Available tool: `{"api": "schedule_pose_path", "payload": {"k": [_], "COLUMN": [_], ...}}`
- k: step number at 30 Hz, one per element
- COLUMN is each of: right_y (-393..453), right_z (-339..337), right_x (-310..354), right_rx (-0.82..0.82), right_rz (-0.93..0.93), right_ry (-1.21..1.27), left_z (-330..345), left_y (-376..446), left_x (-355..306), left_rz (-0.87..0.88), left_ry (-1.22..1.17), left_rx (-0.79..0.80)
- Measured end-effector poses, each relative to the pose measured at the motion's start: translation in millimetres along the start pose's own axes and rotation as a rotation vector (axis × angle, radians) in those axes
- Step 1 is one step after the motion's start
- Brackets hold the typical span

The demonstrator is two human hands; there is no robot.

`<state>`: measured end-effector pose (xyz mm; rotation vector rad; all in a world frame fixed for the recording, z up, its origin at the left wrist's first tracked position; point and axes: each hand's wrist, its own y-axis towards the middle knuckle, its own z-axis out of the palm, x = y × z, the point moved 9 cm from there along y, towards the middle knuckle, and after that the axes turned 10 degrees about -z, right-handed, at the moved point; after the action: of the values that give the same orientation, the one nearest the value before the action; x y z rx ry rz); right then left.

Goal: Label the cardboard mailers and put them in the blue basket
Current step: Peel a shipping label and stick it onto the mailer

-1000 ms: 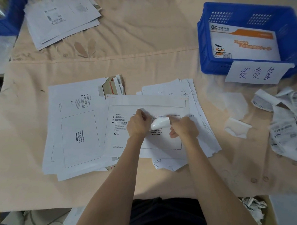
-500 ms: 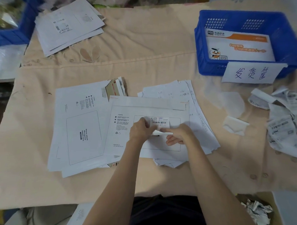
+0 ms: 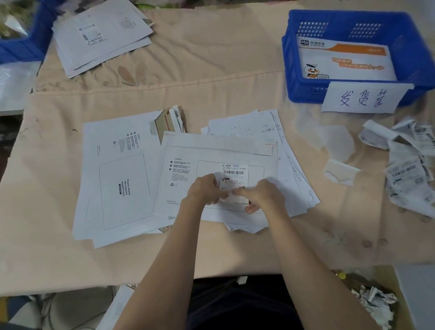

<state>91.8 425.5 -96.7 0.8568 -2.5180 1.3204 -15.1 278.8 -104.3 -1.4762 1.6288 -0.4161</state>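
Mailer (image 3: 186, 173) on table; left hand (image 3: 205, 189), right hand (image 3: 266, 195) pinching label (image 3: 236, 177) onto it.

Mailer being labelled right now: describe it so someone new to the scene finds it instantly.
Start at the peach tablecloth and find the loose spread of white mailers at its centre. The mailer being labelled lies on top, right of the mailer printed "Please attach", under the left hand and right hand. Only it carries a barcode label in its outlined box.
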Motion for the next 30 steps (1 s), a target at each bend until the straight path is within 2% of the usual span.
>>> {"api": "schedule_pose_path", "payload": {"k": [3, 9, 12, 15, 18, 22, 25, 30], "right_y": [-4, -6, -4, -2, -4, -2, 3, 12], "right_z": [5, 10, 12, 11, 7, 7, 12, 14], "right_x": [-2, 4, 4, 1, -6, -16, -20, -21], "right_rx": [0.058, 0.069, 0.024, -0.026, -0.019, 0.074, 0.147, 0.137], "right_rz": [0.009, -0.032, -0.053, -0.081, -0.066, -0.032, -0.036, -0.017], "right_ry": [-0.04, -0.186, -0.268, -0.341, -0.326, -0.269, -0.21, -0.163], "left_z": [3, 10, 13, 15, 13, 14, 14, 10], "left_y": [-3, -12, -15, -20, -24, -23, -22, -23], "left_x": [1, 1, -1, 5, 8, 7, 6, 1], "left_rz": [0.018, 0.097, 0.191, 0.266, 0.302, 0.319, 0.286, 0.227], "left_ry": [-0.019, 0.009, 0.031, -0.071, -0.143, -0.148, -0.093, -0.063], "left_rx": [-0.023, -0.076, -0.127, -0.132, -0.155, -0.177, -0.152, -0.098]}}
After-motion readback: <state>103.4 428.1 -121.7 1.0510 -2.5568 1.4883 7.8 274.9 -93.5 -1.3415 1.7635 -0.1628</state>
